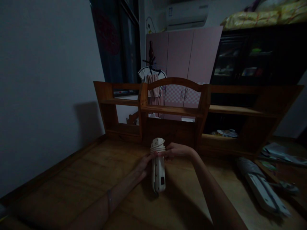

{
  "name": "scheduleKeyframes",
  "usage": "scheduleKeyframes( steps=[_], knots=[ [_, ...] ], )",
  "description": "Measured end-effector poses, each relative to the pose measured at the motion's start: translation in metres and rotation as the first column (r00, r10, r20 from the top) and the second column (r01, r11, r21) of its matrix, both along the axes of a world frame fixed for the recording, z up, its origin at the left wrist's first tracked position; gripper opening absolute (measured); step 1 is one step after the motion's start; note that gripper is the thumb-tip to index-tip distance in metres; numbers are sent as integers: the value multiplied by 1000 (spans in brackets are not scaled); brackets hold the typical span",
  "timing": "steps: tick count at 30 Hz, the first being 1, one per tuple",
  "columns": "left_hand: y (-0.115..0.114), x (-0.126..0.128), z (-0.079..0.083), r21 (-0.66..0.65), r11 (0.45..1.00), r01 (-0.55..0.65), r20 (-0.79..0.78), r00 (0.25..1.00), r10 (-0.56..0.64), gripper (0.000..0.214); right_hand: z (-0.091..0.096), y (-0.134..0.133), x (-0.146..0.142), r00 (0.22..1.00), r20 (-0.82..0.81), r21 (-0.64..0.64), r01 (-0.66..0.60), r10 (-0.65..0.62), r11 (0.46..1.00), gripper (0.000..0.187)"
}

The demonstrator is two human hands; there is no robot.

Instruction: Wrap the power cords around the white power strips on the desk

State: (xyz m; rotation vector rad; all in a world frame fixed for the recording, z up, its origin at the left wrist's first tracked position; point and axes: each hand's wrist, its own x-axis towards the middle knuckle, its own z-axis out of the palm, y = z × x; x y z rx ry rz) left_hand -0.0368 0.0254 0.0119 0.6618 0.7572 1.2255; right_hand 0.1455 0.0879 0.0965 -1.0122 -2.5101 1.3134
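Observation:
A white power strip (159,175) is at the middle of the wooden desk, its long side pointing away from me. Its white cord (157,148) is wrapped in several turns round the far end. My left hand (145,163) grips the strip from the left, thumb on top near the cord turns. From the right, my right hand (174,150) has its fingers closed at the cord turns. Part of the fingers of both hands is hidden by the strip or by the hand itself.
A second power strip (263,191) with its cord wound round it lies at the desk's right. Behind stands a wooden shelf unit (172,111) along the back edge. A white wall (48,89) borders the left. Papers (284,153) lie at the far right.

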Motion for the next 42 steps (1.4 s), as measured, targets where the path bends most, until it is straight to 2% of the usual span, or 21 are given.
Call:
scheduleKeyframes(
  steps=[8,13,17,27,31,42],
  knots=[
    [-1,-8,-3,69,998,-14,-36,999,17,34,9,-7,-1,999,37,40,7,-9,999,51],
    [1,-7,-9,70,997,38,-4,999,-38,29,9,-10,0,999,50,2,9,-9,1000,52],
    [1,-4,-9,98,993,65,25,997,-67,25,9,-8,1,999,43,9,5,-6,1000,54],
    [-5,-2,-3,157,969,189,71,977,-202,37,13,-5,11,991,132,232,7,-38,973,56],
    [-6,-1,-2,211,964,162,8,986,-168,36,16,-8,11,988,148,238,-2,-35,971,55],
    [-8,2,-2,214,975,62,-131,991,-35,41,15,-6,11,989,148,158,8,-32,987,57]
  ],
)
